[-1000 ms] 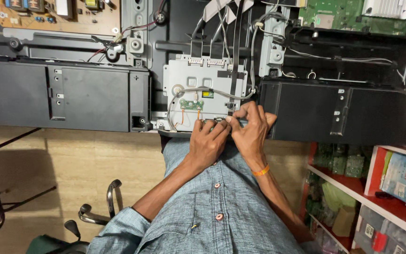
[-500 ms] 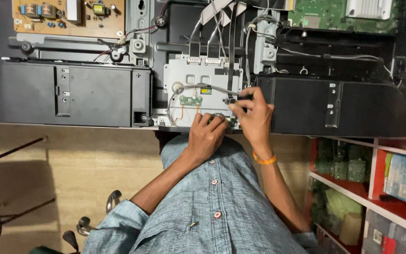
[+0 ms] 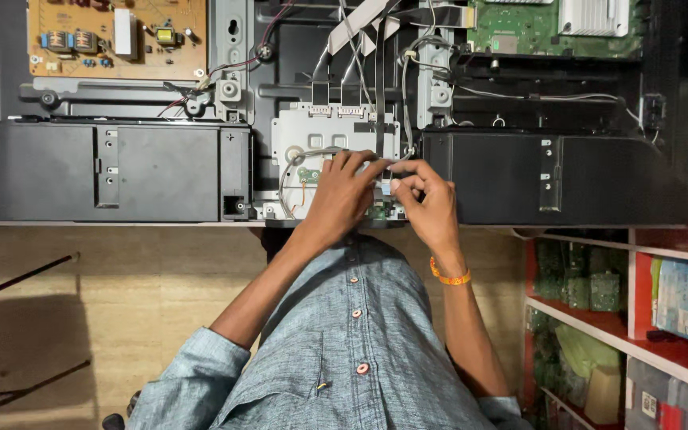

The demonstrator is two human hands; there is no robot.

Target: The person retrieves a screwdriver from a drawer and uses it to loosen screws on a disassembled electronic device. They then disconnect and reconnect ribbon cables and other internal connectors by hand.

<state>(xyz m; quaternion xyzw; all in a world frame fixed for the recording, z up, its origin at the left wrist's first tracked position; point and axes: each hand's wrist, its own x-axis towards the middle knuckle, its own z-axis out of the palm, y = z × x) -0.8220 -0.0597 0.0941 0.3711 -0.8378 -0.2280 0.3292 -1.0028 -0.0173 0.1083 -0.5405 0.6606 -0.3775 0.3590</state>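
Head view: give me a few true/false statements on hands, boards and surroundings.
1. Both hands work at the grey metal plate in the middle of the opened panel. True: left hand, right hand.
2. The right wrist carries an orange band. True.
3. The green circuit board sits at upper left. False: it is upper right; the tan board is upper left.
4. The red shelves stand on the left. False: on the right.
5. The left hand holds a screwdriver. False: no tool shows.

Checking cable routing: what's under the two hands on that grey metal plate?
Under the left hand and right hand: grey metal plate, a small green board, a grey wire loop. The plate's lower middle is covered.
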